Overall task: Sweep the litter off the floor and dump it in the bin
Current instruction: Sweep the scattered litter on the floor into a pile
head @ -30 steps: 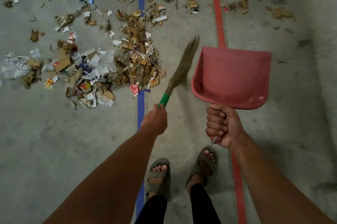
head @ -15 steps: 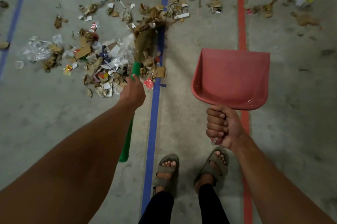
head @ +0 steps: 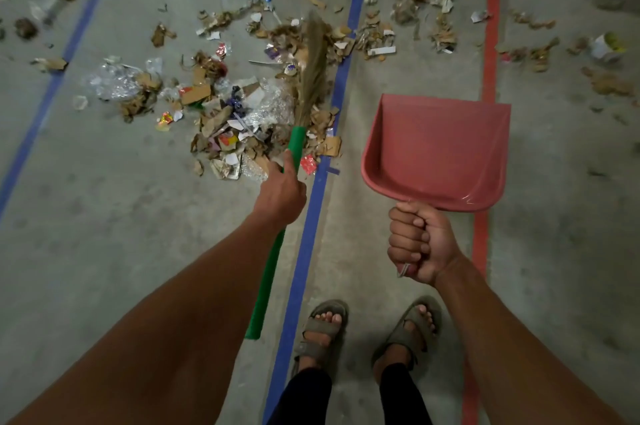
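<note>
Glossy red plastic dustpan [head: 440,151]; smooth green plastic broom handle [head: 268,272] with dry straw bristles [head: 311,71]; matt, rough concrete floor [head: 104,217].

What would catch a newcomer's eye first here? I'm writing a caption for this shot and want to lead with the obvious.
The red dustpan, held up by the right hand at right of centre with nothing in it, stands out most. Left of it, a heap of litter (cardboard scraps, wrappers, clear plastic) spreads over the grey floor, with the broom in the left hand reaching into it. Blue and red tape lines cross the floor.
</note>
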A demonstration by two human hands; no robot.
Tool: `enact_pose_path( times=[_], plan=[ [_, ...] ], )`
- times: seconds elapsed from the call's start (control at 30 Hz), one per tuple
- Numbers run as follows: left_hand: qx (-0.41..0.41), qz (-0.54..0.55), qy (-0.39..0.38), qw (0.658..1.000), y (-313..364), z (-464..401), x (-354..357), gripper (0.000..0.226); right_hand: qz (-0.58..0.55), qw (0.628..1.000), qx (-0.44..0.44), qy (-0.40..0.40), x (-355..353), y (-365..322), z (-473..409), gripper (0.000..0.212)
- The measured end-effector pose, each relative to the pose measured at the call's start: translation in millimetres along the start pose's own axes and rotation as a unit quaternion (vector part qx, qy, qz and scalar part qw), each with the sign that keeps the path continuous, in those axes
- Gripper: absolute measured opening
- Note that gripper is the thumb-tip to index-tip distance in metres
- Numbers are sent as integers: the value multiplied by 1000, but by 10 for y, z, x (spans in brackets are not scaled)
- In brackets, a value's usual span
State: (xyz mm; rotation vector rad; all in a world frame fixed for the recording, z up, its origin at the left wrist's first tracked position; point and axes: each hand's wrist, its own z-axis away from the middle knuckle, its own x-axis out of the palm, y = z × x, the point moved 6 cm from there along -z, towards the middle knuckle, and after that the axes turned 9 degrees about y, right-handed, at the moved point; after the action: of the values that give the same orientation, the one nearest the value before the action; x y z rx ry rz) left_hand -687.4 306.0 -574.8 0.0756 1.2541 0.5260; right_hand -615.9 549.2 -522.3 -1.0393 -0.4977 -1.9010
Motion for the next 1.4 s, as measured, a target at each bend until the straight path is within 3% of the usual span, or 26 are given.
enact_pose_path(
  times=[0.23, 0.4, 0.57, 0.9, 1.03, 1.2, 1.33, 1.4],
  plan=[
    [84, -50, -119, 988, -321, 406, 292, 66, 18, 1000, 5, 19, 73, 102, -63, 40],
    [79, -148, -175, 970, -871, 546, 505, 50, 20, 999, 12, 38, 46, 198, -127, 40],
    [12, -187, -123, 975, -1139, 154, 318, 47, 24, 998, 10, 50, 5, 281, -227, 42],
    [37, -132, -3, 991, -1048, -588, -318, 58, 12, 996, 1, 89, 185, 478, -618, 39],
    [15, -74, -9, 997, -1126, -647, -454, 68, 26, 997, 8, 68, 485, 437, -835, 39],
    [1, 27, 36, 999, -1359, -554, -572, 67, 48, 996, 19, 75, 817, 340, -1070, 41],
    [-86, 171, 71, 979, -1615, -302, -589, 74, 63, 995, 38, 60, 969, 336, -1216, 41],
    [-142, 187, 102, 967, -1771, -143, -608, 77, 67, 995, 53, 45, 1022, 371, -1277, 40]
  ],
)
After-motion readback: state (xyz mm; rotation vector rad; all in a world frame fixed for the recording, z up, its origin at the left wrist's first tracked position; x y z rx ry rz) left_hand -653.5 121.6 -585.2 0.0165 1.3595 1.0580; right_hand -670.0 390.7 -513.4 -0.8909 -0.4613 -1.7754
